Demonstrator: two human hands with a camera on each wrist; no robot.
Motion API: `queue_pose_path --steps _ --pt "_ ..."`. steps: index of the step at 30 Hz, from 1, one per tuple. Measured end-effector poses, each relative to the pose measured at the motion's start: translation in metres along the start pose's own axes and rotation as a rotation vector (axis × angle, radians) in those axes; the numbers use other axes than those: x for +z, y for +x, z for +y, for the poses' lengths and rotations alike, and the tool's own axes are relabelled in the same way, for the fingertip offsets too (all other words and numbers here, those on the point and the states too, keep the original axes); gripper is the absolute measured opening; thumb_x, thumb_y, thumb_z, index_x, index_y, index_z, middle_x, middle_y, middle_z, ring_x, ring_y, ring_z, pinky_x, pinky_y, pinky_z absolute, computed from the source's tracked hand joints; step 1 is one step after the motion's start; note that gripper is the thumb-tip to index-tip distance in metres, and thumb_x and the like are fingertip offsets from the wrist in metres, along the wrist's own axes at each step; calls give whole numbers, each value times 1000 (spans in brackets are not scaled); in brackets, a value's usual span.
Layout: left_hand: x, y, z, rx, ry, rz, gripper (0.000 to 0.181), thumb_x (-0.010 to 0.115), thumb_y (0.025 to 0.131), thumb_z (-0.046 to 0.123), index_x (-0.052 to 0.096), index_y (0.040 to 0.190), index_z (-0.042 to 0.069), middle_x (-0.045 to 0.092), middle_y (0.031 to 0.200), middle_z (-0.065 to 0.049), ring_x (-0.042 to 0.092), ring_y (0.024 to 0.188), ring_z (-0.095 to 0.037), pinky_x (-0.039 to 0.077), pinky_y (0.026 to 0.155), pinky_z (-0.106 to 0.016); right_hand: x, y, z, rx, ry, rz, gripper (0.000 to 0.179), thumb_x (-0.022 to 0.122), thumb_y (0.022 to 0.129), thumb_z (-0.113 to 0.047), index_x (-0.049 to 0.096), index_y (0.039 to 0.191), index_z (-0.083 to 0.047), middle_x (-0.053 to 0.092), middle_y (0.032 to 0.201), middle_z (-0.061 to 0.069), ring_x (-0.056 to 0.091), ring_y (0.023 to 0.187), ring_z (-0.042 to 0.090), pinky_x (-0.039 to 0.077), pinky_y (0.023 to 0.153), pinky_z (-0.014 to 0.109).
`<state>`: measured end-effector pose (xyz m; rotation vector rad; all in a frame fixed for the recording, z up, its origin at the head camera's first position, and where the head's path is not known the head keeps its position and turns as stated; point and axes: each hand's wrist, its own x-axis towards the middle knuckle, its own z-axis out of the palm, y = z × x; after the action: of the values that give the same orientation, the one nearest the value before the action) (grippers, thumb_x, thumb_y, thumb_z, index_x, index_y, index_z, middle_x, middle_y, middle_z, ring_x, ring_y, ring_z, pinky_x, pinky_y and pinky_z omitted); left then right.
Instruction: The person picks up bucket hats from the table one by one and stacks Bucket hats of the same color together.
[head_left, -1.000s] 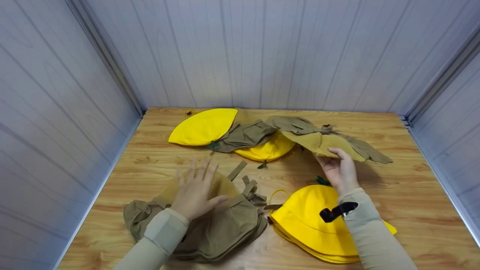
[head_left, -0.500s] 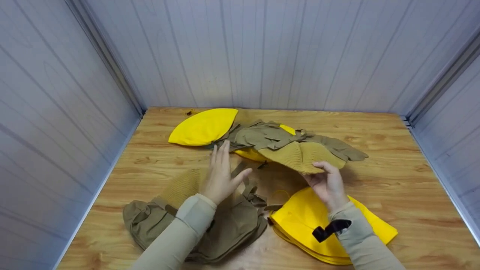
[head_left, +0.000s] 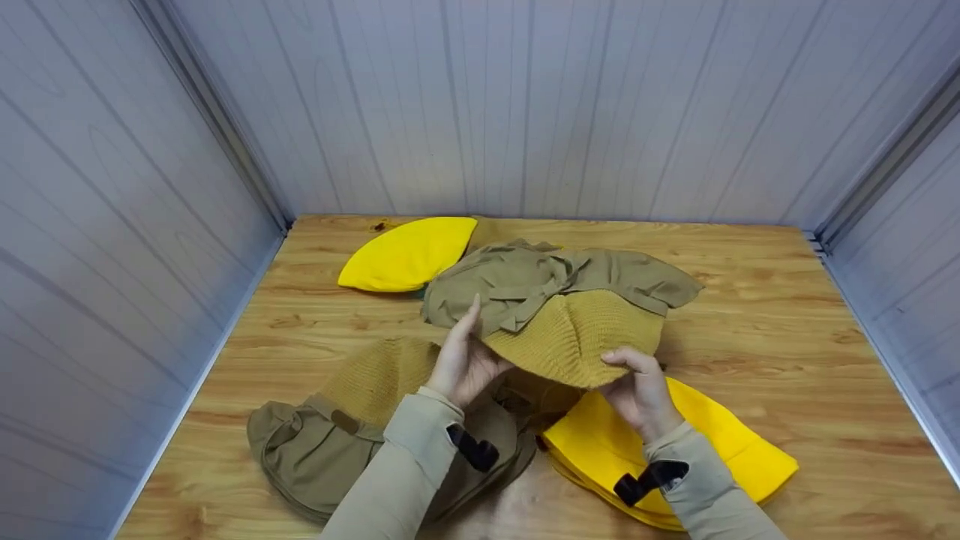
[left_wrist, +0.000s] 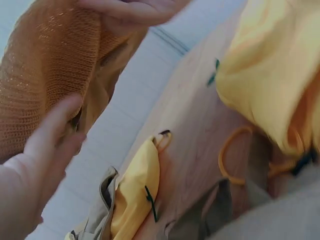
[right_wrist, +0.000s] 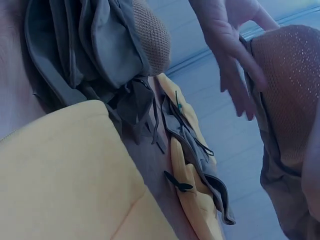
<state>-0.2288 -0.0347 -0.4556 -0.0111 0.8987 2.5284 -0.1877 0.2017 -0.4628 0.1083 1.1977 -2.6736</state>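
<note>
A khaki sun hat (head_left: 577,337) with a ribbed mustard knit crown and a cloth bow hangs above the middle of the table. My right hand (head_left: 641,390) pinches the crown's near edge, thumb on top and fingers underneath. At the hat's left side is my left hand (head_left: 465,367), thumb raised and fingers straight along the edge; the right wrist view shows these fingers (right_wrist: 235,85) extended, not curled round the cloth. Below the left forearm lies a stack of similar khaki hats (head_left: 315,457). Stacked yellow bucket hats (head_left: 720,435) lie beneath the right wrist.
At the back of the wooden table (head_left: 765,300) lies another yellow hat (head_left: 409,255). More khaki and yellow hats (right_wrist: 192,165) lie in that back row, mostly hidden behind the held hat in the head view. Pale panelled walls (head_left: 495,112) enclose the back and both sides.
My right hand has brought the khaki hat left and nearer from the back right. The left hand has moved right from above the khaki stack to the hat's left edge.
</note>
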Motion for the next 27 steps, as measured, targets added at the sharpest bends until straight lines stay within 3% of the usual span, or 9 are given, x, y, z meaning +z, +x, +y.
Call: queue_pose_path --steps 1,3,7,11,17,21,27 --pt "0 0 1 -14 -23 -19 51 38 106 43 41 143 8 65 116 -7 64 106 -21 52 92 -42 0 -1 1 9 -19 -6 34 39 90 4 66 75 -9 64 78 -2 62 71 12 51 71 25" --pt "1 1 1 -32 -63 -8 42 40 107 39 50 130 5 67 111 -8 66 101 -21 54 87 -38 0 -1 1 25 -47 -18 33 38 90 3 65 76 -10 64 79 -2 62 72 11 51 72 25" --pt "4 0 0 -52 -44 -9 32 39 108 27 51 125 3 67 109 -9 67 98 -20 56 84 -35 -2 0 1 42 -58 -31 32 36 89 3 64 77 -9 64 80 -2 62 72 11 53 73 24" --pt "3 -2 -3 -46 10 -46 38 35 107 15 40 138 -6 66 114 -9 65 104 -20 55 89 -35 -4 3 1 41 -49 1 30 36 86 4 62 78 -8 64 81 -1 62 71 12 53 71 25" --pt "5 -6 -9 -1 96 -33 44 34 105 3 30 147 -12 62 123 -8 63 109 -17 52 94 -31 -2 8 5 20 -29 103 23 36 90 1 57 85 -7 60 86 0 60 74 13 52 72 26" --pt "11 -9 -13 30 157 -11 44 35 105 4 31 146 -12 58 126 -7 62 109 -14 51 95 -29 1 7 11 8 97 138 21 38 99 -5 58 93 -8 62 94 0 61 83 14 51 79 27" --pt "23 -11 -26 122 171 22 43 37 105 6 35 143 -14 60 124 -3 60 108 -11 48 97 -27 11 0 25 -16 441 131 15 44 105 -14 57 112 -11 62 110 1 61 100 16 50 89 27"
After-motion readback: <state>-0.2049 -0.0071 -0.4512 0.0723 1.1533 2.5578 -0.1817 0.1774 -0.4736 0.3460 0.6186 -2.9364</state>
